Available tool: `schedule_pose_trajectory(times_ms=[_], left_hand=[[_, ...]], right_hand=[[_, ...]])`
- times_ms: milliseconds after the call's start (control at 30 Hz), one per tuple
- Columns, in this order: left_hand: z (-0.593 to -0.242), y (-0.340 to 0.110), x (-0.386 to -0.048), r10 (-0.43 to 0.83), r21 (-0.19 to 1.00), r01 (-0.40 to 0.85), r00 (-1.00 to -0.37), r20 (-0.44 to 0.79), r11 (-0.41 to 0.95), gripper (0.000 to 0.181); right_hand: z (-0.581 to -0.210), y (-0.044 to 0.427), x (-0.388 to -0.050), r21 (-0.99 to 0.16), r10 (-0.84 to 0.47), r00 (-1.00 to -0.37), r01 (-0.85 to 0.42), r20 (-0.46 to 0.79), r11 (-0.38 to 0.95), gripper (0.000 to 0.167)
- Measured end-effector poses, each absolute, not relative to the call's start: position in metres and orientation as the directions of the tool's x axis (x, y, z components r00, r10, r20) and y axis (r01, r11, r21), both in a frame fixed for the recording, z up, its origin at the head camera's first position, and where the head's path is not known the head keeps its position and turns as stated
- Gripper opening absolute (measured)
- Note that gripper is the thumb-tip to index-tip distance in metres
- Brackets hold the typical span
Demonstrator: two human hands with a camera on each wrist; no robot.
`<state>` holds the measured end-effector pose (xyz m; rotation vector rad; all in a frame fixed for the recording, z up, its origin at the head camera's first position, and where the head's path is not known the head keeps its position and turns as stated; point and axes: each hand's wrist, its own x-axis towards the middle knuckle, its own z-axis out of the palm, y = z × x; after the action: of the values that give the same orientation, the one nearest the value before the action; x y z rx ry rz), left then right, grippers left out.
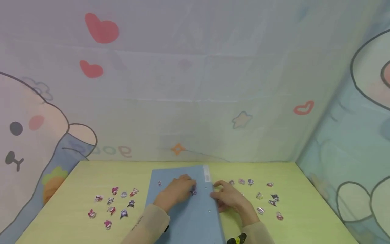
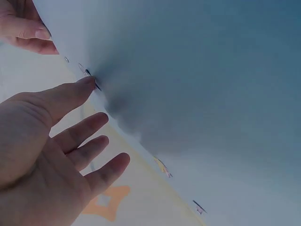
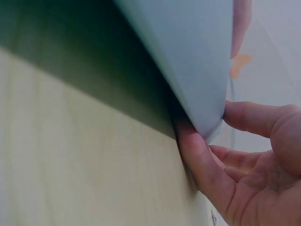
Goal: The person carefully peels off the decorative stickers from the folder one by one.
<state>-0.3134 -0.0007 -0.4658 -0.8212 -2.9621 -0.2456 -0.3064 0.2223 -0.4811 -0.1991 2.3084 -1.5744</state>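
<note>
A blue folder (image 1: 195, 218) lies on the table with a white label at its top right corner. My left hand (image 1: 178, 191) is over its upper part, and the thumb (image 2: 77, 92) presses a small cartoon sticker (image 1: 194, 192) onto the cover; the other fingers are spread, as the left wrist view shows. Farther left on the cover is another small sticker (image 1: 159, 183). At the folder's right edge my right hand (image 1: 230, 196) pinches the cover, thumb on top and a finger (image 3: 197, 155) underneath. Beneath that edge a dark gap shows in the right wrist view.
Several cartoon stickers, among them a pink one (image 1: 108, 224), are scattered on the yellow table (image 1: 61, 217) left of the folder. More, such as a round one (image 1: 279, 216), lie to the right. A printed cloth (image 1: 195, 128) hangs behind the table.
</note>
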Motion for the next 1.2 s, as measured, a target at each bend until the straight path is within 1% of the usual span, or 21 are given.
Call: schedule_pose_trajectory(times_ms=[200, 467, 867, 1200], left_hand=[[-0.470, 0.003, -0.316, 0.475, 0.141, 0.484, -0.875, 0.093, 0.863, 0.013], [-0.469, 0.005, -0.318, 0.491, 0.110, 0.504, -0.862, 0.122, 0.857, 0.009], [-0.468, 0.012, -0.314, 0.473, 0.075, 0.484, -0.872, 0.124, 0.872, 0.013], [-0.466, 0.011, -0.305, 0.495, 0.033, 0.508, -0.850, 0.180, 0.861, 0.003]], right_hand=[[-0.477, 0.221, -0.305, -0.917, -0.294, -0.937, 0.063, -0.191, 0.395, 0.054], [-0.473, 0.221, -0.305, -0.916, -0.290, -0.937, 0.067, -0.194, 0.396, 0.053], [-0.477, 0.222, -0.303, -0.915, -0.290, -0.936, 0.073, -0.200, 0.397, 0.055], [-0.478, 0.224, -0.304, -0.919, -0.290, -0.936, 0.076, -0.199, 0.386, 0.056]])
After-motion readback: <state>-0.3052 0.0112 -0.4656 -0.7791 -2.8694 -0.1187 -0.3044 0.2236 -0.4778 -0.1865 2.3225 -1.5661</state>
